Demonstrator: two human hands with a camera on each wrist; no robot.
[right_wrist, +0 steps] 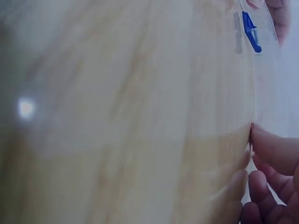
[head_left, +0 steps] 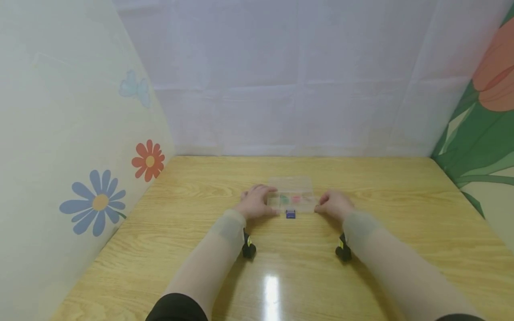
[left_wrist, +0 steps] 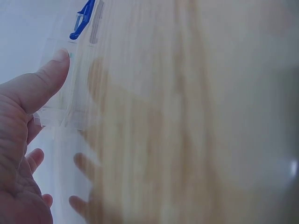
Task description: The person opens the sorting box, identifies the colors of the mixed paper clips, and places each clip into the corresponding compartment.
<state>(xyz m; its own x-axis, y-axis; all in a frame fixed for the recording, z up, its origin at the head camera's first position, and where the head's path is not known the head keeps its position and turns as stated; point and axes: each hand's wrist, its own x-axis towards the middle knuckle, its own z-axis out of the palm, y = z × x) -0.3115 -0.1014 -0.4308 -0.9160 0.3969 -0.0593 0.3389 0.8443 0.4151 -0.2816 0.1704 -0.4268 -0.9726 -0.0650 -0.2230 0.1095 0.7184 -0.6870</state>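
Note:
A clear plastic compartment box (head_left: 274, 203) sits on the table with its clear lid (head_left: 291, 182) raised at the back. Small green pieces (head_left: 284, 199) and pinkish-red pieces (head_left: 296, 199) lie in separate compartments. At the front, a blue latch (head_left: 291, 214) hangs open. My left hand (head_left: 257, 203) grips the box's left end, thumb along the front wall and fingers behind. Beside the right end, my right hand (head_left: 336, 205) pinches a small thin reddish piece (right_wrist: 252, 129) between thumb and forefinger, low over the tabletop; its exact kind I cannot tell.
The wood-grain table (head_left: 192, 249) reaches back to a white cloth backdrop (head_left: 297, 89). A flower-painted wall (head_left: 48, 133) borders the left side, and a panel with a large tulip (head_left: 498, 84) borders the right. Light glares off the tabletop nearer the body.

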